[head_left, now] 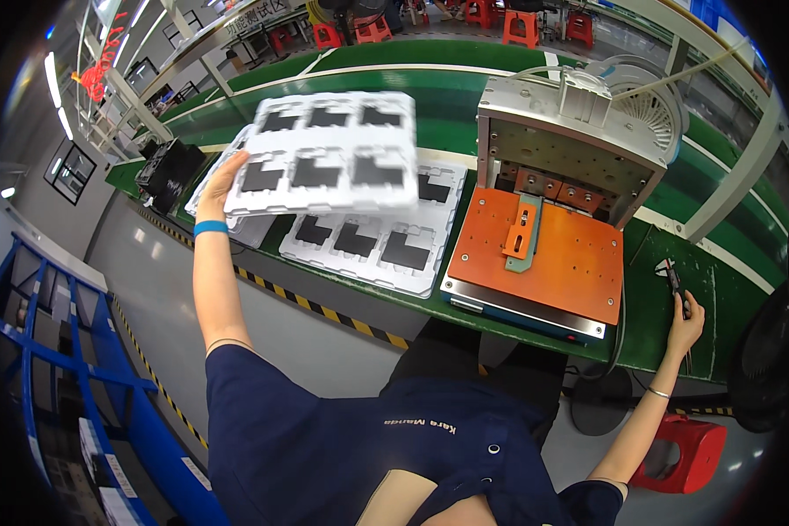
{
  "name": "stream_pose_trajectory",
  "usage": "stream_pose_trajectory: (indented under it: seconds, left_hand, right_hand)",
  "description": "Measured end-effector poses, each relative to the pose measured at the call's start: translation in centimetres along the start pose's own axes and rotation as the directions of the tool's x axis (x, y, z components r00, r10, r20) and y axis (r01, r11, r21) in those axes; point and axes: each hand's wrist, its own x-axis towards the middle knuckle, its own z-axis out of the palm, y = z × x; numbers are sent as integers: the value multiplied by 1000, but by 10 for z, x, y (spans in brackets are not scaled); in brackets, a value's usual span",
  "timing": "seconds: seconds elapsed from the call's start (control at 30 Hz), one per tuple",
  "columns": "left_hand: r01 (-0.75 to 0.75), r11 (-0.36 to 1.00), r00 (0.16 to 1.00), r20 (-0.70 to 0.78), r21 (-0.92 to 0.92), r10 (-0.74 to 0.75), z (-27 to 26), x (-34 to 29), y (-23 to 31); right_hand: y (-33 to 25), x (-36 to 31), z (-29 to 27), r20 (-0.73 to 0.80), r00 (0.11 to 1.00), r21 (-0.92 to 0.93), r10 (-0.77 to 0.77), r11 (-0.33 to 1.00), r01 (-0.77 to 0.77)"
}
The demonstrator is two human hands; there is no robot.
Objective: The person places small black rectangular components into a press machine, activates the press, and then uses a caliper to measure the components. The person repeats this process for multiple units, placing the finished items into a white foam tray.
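Note:
My left hand [219, 188] grips the left edge of a white moulded tray [342, 138], raised and tilted over the bench. Black, roughly L-shaped flat parts sit in its pockets; its right side is blurred. Beneath it, a second white tray [419, 282] with similar black parts [405, 250] lies on the bench, partly covered from view. Far to the right, my right hand [689, 324] is closed around the lower end of a caliper [674, 280] with a dark body, its metal jaws pointing away from me over the green surface.
Between my hands stands a metal press [570, 131] with an orange base plate [579, 272] and a slotted orange block [520, 230]. Behind it is a pale reel [644, 110]. A red stool [688, 456] is below the bench at right; blue shelving [70, 351] stands at left.

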Motion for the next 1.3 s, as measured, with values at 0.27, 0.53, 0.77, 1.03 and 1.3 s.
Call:
stream_pose_trajectory:
  seconds: [0.27,0.53,0.77,1.03,1.3]
  left_hand:
    - [-281,950,861,-474,-138,186,-153,1,-24]
    - [-318,923,760,-640,-215,113,-172,-33,-39]
    - [549,468,429,-714,693,553,-92,-62,-49]
    - [71,-124,744,30,990,667,-4,-67,-83]
    - [145,-38,800,-95,989,593,-4,-72,-72]
  right_hand:
    - [-2,-3,4,-15,999,29,-33,999,33]
    - [4,-1,7,-37,996,27,-77,997,78]
    - [-5,-2,-3,-6,1000,29,-22,999,23]
    - [2,-3,3,-25,999,48,-37,998,39]
    - [1,-5,1,-41,998,75,-41,996,44]
